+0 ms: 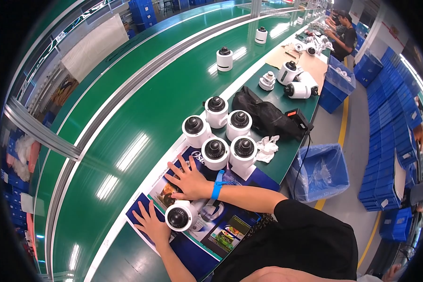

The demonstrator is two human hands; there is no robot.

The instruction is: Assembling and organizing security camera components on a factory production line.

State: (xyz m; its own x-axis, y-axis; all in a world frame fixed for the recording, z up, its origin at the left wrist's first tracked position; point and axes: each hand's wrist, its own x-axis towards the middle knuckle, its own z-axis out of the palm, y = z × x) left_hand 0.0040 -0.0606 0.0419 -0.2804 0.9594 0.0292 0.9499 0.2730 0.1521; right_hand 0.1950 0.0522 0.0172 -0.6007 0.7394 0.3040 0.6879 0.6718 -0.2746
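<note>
My left hand [153, 227] lies flat with fingers spread on a printed cardboard sheet [211, 251], near its left corner. Farther up the sheet, my right hand [191, 182], a blue strap [217, 185] round its wrist, also rests with fingers spread. Between and just right of them stands a white cylindrical appliance body [178, 217] with a black ribbed top. Neither hand is wrapped round it; whether my right thumb touches it I cannot tell. Beyond my right hand, several matching white bodies [215, 152] stand upright in a cluster.
A green conveyor belt [141, 122] runs along the left, carrying more white bodies [224, 60]. Past the cluster lie a black bag [263, 112], crumpled white tissue [267, 148] and a black boxy device with a cord [299, 120]. A lined blue bin [322, 171] stands right. People [345, 35] work far off.
</note>
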